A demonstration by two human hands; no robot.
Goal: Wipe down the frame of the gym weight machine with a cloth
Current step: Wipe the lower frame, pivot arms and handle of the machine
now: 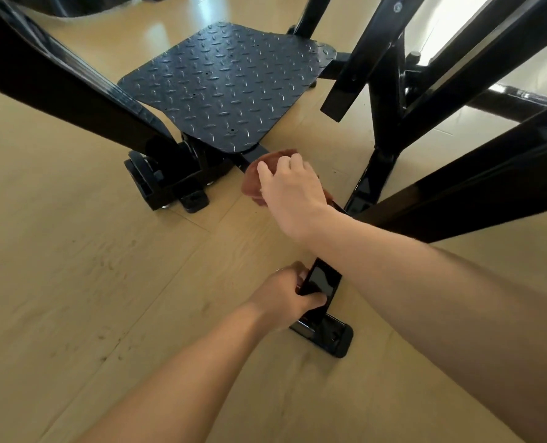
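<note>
A black steel floor bar (321, 284) of the weight machine frame runs from the near foot plate (332, 337) toward the checkered footplate (227, 87). My right hand (292, 193) grips a brown cloth (251, 182) and holds it down on this bar just in front of the footplate. My left hand (285, 295) grips the near end of the same bar, thumb on top and fingers round its left side. The stretch of bar beneath my right forearm is hidden.
Thick black frame beams slant across the upper left (58, 78) and right (476, 183). An upright post (385, 123) stands right of the cloth. A wheeled base bracket (166, 183) sits left of it. Pale wooden floor (90, 282) surrounds everything.
</note>
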